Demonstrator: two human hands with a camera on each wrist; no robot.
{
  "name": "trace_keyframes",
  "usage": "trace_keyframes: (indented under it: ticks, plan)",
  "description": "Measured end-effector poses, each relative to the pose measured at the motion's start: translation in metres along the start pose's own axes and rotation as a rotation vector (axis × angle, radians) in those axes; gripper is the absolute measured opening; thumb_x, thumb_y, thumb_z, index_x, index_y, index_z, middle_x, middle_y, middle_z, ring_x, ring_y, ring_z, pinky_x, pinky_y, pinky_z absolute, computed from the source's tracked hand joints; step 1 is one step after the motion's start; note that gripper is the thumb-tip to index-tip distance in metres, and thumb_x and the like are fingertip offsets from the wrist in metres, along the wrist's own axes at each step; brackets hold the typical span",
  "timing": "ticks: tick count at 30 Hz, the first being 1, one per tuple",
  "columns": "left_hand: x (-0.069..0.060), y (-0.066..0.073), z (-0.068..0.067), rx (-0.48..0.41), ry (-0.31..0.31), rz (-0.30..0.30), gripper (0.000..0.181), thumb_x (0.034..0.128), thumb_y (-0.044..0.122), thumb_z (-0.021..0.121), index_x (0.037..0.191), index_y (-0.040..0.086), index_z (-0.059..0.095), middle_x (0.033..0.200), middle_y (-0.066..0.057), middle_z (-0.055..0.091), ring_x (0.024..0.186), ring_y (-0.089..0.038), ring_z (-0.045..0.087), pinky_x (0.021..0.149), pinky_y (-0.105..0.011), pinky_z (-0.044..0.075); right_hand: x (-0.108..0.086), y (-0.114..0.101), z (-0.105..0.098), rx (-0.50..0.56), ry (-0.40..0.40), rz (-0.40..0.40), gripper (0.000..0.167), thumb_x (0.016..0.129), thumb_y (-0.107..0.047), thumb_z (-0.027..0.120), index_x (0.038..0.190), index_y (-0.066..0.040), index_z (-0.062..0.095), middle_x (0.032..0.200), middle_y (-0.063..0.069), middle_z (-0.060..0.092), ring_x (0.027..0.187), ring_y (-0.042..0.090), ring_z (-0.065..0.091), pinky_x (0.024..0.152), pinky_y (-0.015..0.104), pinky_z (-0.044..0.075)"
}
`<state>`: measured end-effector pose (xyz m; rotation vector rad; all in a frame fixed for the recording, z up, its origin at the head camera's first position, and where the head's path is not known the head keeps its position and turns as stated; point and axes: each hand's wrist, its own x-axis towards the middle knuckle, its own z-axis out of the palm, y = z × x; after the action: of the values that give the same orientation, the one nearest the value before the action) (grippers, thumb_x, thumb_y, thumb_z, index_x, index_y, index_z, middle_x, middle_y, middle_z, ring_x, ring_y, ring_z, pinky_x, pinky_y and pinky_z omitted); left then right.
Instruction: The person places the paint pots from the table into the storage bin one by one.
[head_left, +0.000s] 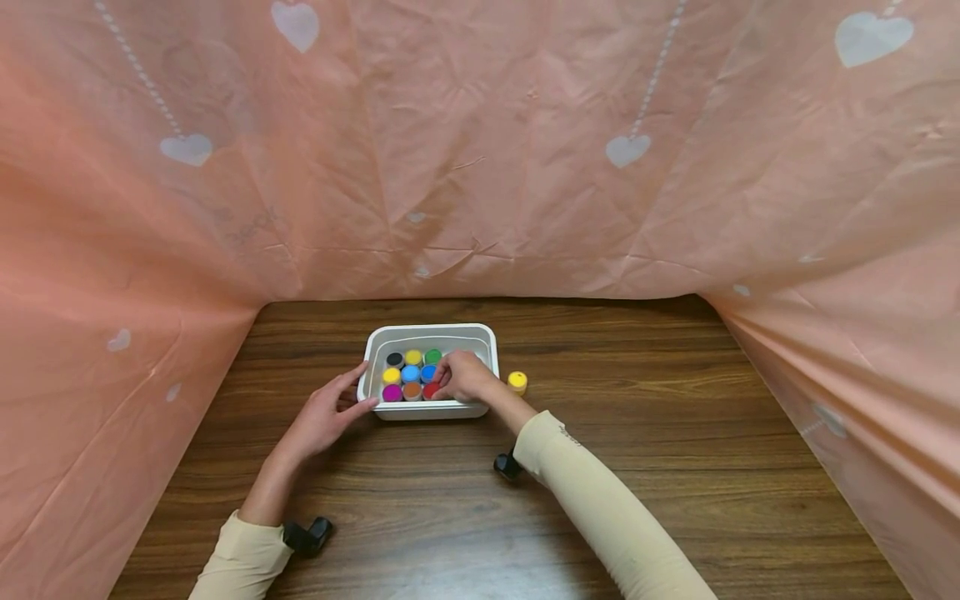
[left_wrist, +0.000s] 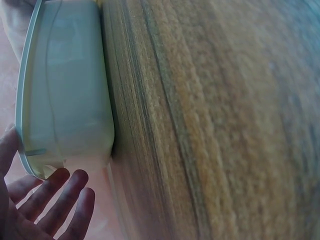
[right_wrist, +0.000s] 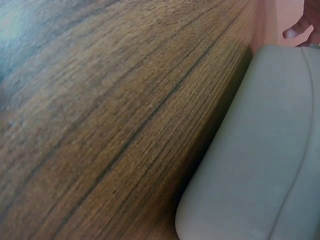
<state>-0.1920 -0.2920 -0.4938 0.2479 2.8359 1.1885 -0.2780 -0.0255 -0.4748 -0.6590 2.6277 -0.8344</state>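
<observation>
A white plastic tub (head_left: 427,411) stands on the table with small round paint pots inside, their lids in several colours. My right hand (head_left: 462,377) reaches over the tub's right side and pinches a red paint pot (head_left: 430,389) in the front row; the fingertips are partly hidden. At the tub's left end, my left hand (head_left: 327,414) rests its thumb and fingers against the rim, the fingers fairly straight in the left wrist view. Beside the red pot sit a brown pot (head_left: 412,391) and a magenta pot (head_left: 392,392). The right wrist view shows mostly the tub's outer wall (right_wrist: 260,150).
A lone yellow pot (head_left: 517,382) stands on the wooden table (head_left: 637,467), right of the tub. Pink curtains (head_left: 480,167) with white hearts enclose the table at the back and both sides. Black cameras (head_left: 307,536) are strapped to the wrists.
</observation>
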Motion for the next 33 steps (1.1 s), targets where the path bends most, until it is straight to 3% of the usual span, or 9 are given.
trace_keyframes:
  ticks: [11,16,23,30,33]
  plan:
    - [0.000,0.000,0.001,0.005,-0.003,-0.001,0.073,0.1006,0.044,0.067,0.161,0.014,0.038,0.137,-0.020,0.061,0.113,-0.032,0.066,0.097,-0.052,0.057,-0.002,0.001,0.000,0.028,0.000,0.021,0.022,0.082,-0.017,0.090,0.095,-0.007,0.075,0.089,0.003,0.075,0.083,0.012,0.066,0.082,0.026,0.055]
    - [0.000,0.001,0.001,0.000,-0.004,0.002,0.073,0.1010,0.042,0.067,0.161,0.013,0.038,0.137,-0.020,0.061,0.113,-0.032,0.066,0.096,-0.051,0.057,-0.005,0.000,-0.006,0.029,0.020,-0.028,0.021,0.086,-0.016,0.087,0.100,-0.006,0.075,0.094,0.003,0.076,0.091,0.016,0.069,0.087,0.028,0.054]
    - [-0.001,0.001,0.000,0.002,-0.003,0.008,0.073,0.1013,0.042,0.067,0.161,0.012,0.038,0.138,-0.020,0.061,0.113,-0.032,0.067,0.096,-0.051,0.057,-0.016,0.005,-0.032,0.114,0.077,-0.181,0.022,0.089,-0.008,0.081,0.108,0.001,0.076,0.101,0.011,0.077,0.096,0.024,0.074,0.086,0.028,0.059]
    - [-0.001,0.002,0.000,0.006,0.008,0.006,0.073,0.1008,0.041,0.068,0.161,0.013,0.038,0.135,-0.020,0.063,0.112,-0.032,0.068,0.096,-0.052,0.057,-0.036,0.025,-0.061,0.211,0.156,-0.164,0.021,0.093,-0.011,0.078,0.113,-0.005,0.076,0.104,0.009,0.076,0.095,0.019,0.071,0.088,0.032,0.058]
    - [-0.001,0.002,0.000,0.015,0.006,0.011,0.073,0.1011,0.042,0.067,0.161,0.012,0.038,0.135,-0.021,0.062,0.112,-0.032,0.068,0.096,-0.051,0.057,-0.043,0.043,-0.069,0.264,0.201,-0.150,0.022,0.094,-0.009,0.076,0.115,-0.001,0.074,0.105,0.012,0.076,0.096,0.022,0.072,0.089,0.035,0.059]
